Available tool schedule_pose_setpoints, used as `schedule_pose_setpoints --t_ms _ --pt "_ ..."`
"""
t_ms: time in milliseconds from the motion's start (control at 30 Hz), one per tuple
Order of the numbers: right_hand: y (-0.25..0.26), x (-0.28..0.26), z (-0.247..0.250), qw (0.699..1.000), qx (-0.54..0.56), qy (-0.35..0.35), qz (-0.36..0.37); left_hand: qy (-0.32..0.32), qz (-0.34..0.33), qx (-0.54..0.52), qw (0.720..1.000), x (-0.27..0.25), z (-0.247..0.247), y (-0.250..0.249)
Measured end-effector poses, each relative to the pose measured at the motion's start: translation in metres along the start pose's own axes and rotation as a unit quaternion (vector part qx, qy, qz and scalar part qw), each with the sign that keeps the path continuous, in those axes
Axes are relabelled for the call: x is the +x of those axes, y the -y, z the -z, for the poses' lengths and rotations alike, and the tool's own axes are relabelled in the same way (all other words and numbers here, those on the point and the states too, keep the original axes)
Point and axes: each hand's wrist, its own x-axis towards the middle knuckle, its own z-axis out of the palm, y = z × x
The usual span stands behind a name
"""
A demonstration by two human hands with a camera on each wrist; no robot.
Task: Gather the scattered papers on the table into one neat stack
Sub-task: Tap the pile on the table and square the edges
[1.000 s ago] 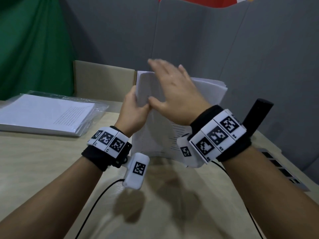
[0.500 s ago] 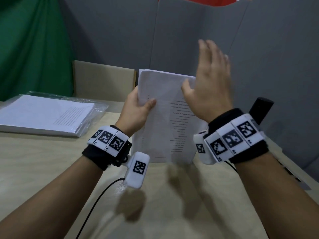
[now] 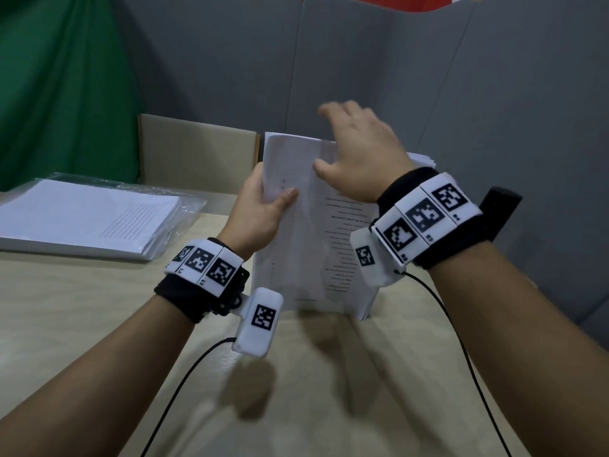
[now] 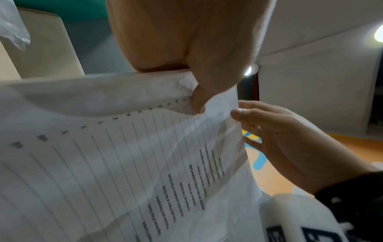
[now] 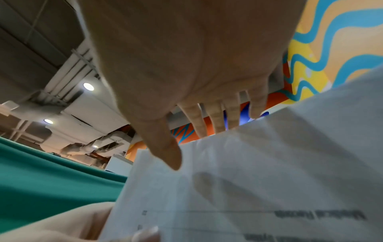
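- Well to the left of the left hand, a flat ream of printed sheets in a clear plastic wrap lies on the table. It looks squared already, and whether it belongs to the job I cannot tell.
- The left hand is clamped on the bundle of papers: its thumb lies across the front sheet and its fingers go behind the left edge, as both the head and left wrist views show. The bundle stands upright on its bottom edge, touching the table just ahead of both wrists.
- By my reading the gathering itself is done — no loose sheet shows on the table around either hand. What is left is the tidying.
- The right hand hovers at the top of the bundle with fingers straight and spread, gripping nothing. The right wrist view shows the fingertips reaching over the top edge; whether they actually touch the paper I cannot tell, since the hand is blurred.
- At the bundle's right side, behind the right wrist, the page edges fan out unevenly — so the stack is not yet neat.
- Remaining, as I judge it: tap the edges flush, then lay the stack flat.
- Beyond the right wrist a black object stands near the table's far edge.
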Motion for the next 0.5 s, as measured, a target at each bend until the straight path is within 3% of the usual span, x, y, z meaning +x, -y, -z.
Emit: schedule_pose_setpoints --t_ms 33,133,200,333,400,433,500 --pt "0.001 0.005 0.000 1.000 0.000 0.000 0.011 0.003 0.001 -0.004 1.000 0.000 0.000 0.000" --pt "0.005 0.013 0.000 0.995 0.014 0.099 0.012 0.016 0.009 -0.014 1.000 -0.001 0.002 0.001" --pt "0.001 0.016 0.002 0.993 0.056 0.100 0.009 0.018 0.025 0.002 1.000 0.000 0.008 0.004" --pt "-0.031 0.007 0.012 0.994 0.105 -0.035 -0.005 0.047 0.063 0.127 0.989 -0.004 0.038 0.017" --pt "-0.059 -0.007 0.015 0.973 0.200 -0.108 -0.038 0.021 0.048 0.198 0.979 -0.007 0.056 0.023" --pt "-0.071 -0.015 0.014 0.956 0.255 -0.135 -0.058 -0.001 0.045 0.199 0.979 -0.008 0.063 0.026" --pt "-0.089 -0.033 0.005 0.918 0.345 -0.166 -0.103 -0.011 0.056 0.087 0.995 -0.011 0.068 0.023"
